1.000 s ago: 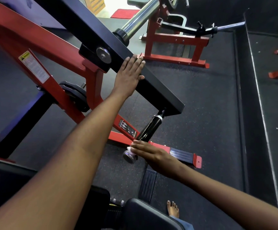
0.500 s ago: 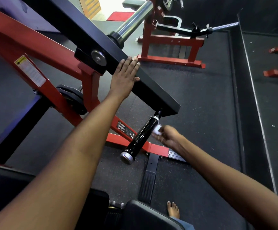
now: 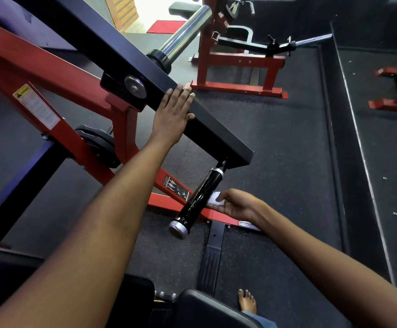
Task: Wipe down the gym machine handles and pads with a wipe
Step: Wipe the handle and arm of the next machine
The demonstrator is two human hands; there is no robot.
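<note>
The right hand [image 3: 236, 204] pinches a white wipe [image 3: 214, 200] against the right side of the black handle [image 3: 198, 198], near its middle. The left hand [image 3: 172, 114] lies flat, fingers straight, on the black arm [image 3: 216, 133] farther up the red machine frame [image 3: 50, 91].

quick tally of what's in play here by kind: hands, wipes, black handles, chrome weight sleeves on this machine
hands: 2, left hand flat on the black lever arm, right hand holding the wipe
wipes: 1, white wipe against the handle
black handles: 1, handle
chrome weight sleeves: 1, sleeve
total: 5
</note>
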